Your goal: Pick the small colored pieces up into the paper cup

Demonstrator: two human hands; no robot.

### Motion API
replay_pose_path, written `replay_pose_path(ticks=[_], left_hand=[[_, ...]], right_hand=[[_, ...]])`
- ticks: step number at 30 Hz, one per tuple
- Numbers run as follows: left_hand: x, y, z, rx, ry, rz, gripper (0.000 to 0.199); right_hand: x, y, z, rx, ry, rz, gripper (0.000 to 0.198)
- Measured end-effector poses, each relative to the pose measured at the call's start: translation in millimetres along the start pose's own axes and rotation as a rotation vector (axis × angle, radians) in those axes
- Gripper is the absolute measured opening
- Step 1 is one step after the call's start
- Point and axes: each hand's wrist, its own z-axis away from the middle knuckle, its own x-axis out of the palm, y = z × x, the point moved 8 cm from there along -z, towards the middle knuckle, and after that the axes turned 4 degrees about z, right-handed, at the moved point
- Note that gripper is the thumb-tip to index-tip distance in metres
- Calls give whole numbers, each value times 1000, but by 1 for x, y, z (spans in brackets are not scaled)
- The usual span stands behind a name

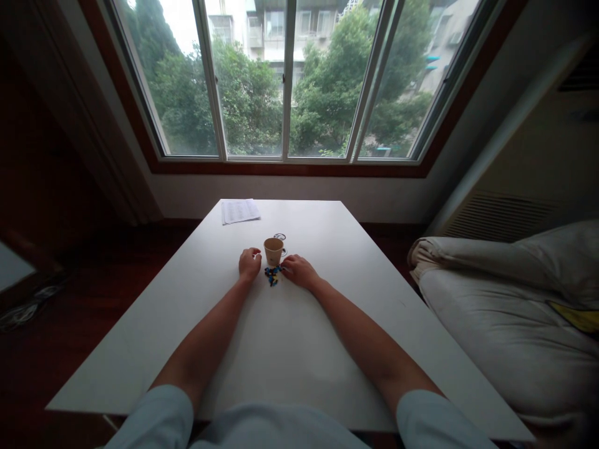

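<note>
A tan paper cup [273,252] stands upright on the white table, and a small heap of blue, black and yellow pieces [272,275] lies in front of it. The pieces are too small to name for certain. Just left of the cup rests my left hand [250,263], its fingers loosely curved and apart, with nothing seen in them. At the right edge of the heap, my right hand [300,271] has its fingertips drawn together; whatever they hold is too small to make out.
Behind the cup lies a thin dark loop [279,236], partly hidden by it. Printed sheets of paper [240,211] lie at the table's far left corner. The white table [281,349] faces a window [285,81]. To the right is a covered sofa [486,312].
</note>
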Motion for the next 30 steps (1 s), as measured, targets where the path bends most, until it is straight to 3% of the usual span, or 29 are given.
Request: replay_pose_path(ticks=[4,10,24,30], left_hand=[[10,3,3,31,-91,-147,19],[13,8,6,67,-118,-259,21],[13,8,6,78,-127,-284,24],[11,10,6,72,-111,-271,22]], right_hand=[[-3,-1,0,5,17,1,16],[3,3,-1,35,11,-11,17],[1,-2,0,-23,3,-155,23],[1,0,-1,39,4,-82,18]])
